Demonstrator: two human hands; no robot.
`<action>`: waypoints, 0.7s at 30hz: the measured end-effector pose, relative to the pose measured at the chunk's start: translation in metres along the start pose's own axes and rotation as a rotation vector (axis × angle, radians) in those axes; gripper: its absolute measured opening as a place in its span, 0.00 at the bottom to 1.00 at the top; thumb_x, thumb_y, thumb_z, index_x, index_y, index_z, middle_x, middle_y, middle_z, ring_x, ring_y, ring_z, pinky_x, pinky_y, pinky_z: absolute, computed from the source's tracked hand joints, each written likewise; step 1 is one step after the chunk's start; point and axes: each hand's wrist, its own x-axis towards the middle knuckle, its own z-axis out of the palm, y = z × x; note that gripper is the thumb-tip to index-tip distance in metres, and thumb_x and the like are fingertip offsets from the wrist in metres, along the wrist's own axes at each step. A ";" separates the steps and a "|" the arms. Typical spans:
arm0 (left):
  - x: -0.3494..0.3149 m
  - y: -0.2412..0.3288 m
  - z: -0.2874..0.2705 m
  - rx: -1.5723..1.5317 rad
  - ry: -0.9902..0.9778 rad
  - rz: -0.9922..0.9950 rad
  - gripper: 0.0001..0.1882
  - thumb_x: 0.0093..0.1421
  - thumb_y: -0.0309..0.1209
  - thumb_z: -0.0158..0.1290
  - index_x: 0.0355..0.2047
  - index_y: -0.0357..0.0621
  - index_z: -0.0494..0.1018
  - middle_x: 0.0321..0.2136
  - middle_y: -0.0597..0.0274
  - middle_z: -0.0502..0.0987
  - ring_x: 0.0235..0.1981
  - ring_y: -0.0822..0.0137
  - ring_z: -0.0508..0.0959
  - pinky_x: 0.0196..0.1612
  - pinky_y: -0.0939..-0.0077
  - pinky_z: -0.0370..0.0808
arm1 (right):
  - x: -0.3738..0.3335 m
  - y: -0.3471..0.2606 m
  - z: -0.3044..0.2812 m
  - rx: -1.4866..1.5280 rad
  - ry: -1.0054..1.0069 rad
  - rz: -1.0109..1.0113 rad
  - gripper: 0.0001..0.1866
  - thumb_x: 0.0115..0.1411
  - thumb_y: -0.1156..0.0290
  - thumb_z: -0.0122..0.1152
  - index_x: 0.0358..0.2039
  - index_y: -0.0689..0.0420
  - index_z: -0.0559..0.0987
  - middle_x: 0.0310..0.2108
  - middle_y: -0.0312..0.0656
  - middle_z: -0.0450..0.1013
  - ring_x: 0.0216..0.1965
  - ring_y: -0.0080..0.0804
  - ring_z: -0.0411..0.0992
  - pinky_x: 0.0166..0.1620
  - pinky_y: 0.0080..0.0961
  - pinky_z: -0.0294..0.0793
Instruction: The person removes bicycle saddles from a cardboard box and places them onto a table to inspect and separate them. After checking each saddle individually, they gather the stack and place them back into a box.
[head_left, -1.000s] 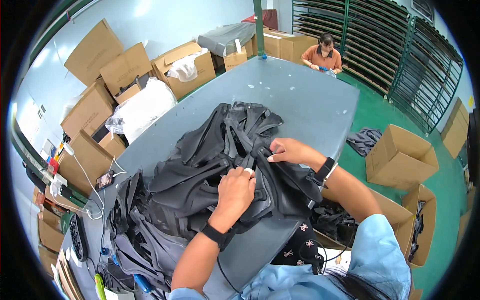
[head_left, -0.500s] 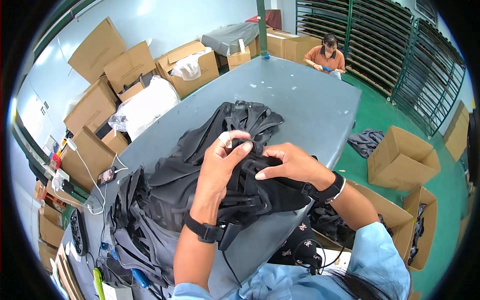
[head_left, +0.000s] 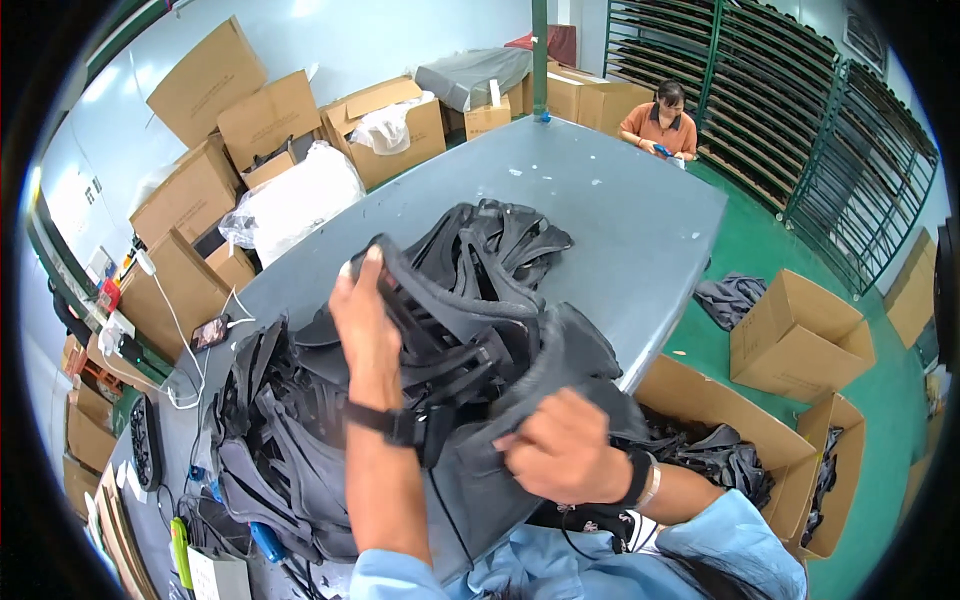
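A dark grey padded fabric piece with straps [head_left: 450, 300] is spread between my two hands above the table. My left hand [head_left: 365, 315] is closed on its upper left edge, with the fingertips at the rim. My right hand [head_left: 565, 450] is curled and blurred by motion, its fingers pinching the lower right edge. Beneath and behind lies a heap of similar black fabric pieces [head_left: 515, 235]. Stacked grey ones [head_left: 285, 450] lie beside my left forearm.
On the grey table [head_left: 640, 210] are a phone [head_left: 210, 333], white cables and a blue-handled tool [head_left: 266, 540]. Cardboard boxes [head_left: 800, 335] stand at right, one holding dark pieces [head_left: 720, 455]. Another person [head_left: 662, 125] sits past the far edge, near green racks [head_left: 770, 90].
The padded piece has been opened out between my hands. My left hand has moved left; my right hand has moved down toward me.
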 end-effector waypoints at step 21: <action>-0.099 0.093 -0.058 0.669 -0.475 -0.084 0.07 0.52 0.26 0.58 0.27 0.38 0.70 0.21 0.72 0.69 0.23 0.80 0.67 0.27 0.83 0.66 | 0.036 0.073 0.001 0.840 -0.197 0.555 0.27 0.53 0.61 0.64 0.49 0.62 0.68 0.39 0.42 0.72 0.43 0.28 0.70 0.46 0.26 0.70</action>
